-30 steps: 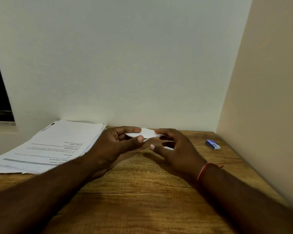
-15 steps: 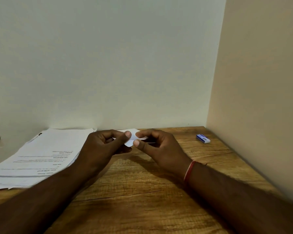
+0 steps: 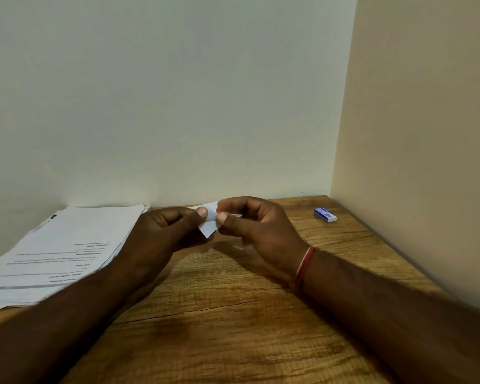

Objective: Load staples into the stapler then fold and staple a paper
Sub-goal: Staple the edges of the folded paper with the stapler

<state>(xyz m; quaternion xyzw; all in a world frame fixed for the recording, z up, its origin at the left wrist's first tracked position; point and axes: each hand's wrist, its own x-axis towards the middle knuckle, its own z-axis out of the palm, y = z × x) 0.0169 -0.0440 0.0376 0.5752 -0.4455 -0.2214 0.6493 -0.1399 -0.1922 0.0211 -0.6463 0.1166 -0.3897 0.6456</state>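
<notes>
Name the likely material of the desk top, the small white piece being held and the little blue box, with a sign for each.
Desk top: wood or wood-look laminate, matt; brown grain lines. Small white piece: thin matt paper; it folds sharply where pinched. Blue box: probably printed card; crisp edges, pale face.

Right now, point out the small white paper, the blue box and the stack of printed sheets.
small white paper (image 3: 209, 229), head view, lower white corner
blue box (image 3: 325, 214), head view, top face
stack of printed sheets (image 3: 67, 245), head view, top sheet's middle

wooden table (image 3: 233, 314), paper stack (image 3: 67, 245) left, blue box (image 3: 325, 215) right
</notes>
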